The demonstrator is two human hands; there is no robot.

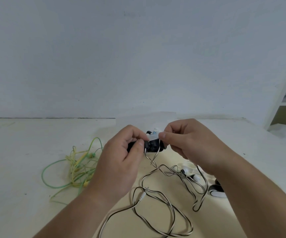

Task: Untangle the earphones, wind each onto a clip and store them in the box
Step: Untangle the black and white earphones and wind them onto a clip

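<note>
A: Where is the clip?

B: Black clip (153,146), held above the tabletop (18,152) between both hands, long axis roughly left to right. Left hand (121,155) grips its left end, thumb and fingers (140,143) curled round it. Right hand (187,143) pinches the cable at the clip's upper right edge, thumb against forefinger.

A: Which set?

B: The black-and-white earphones (156,200). A couple of strands cross the clip's middle and drop straight down. From there they run in loose loops over the tabletop toward the person. Jack plug (143,194) lies free among the loops, below the left hand. Earbuds (193,176) lie on the tabletop under the right wrist, down and right of the clip.

A: What does the next turn hang on?

B: My reading: the slack lies below the clip and off to the right, so the right hand is nearer and should feed it. Each wrap has to go across the clip's short way, square to its long axis, while the left hand steadies it. Winding looks barely begun, as most of the cable is loose.

A: Anything else?

B: Green-and-yellow earphones (75,167), tangled, left of the left hand, well apart from the clip. A second clip (217,191), black and white, by the right forearm. I cannot make out the box.
</note>
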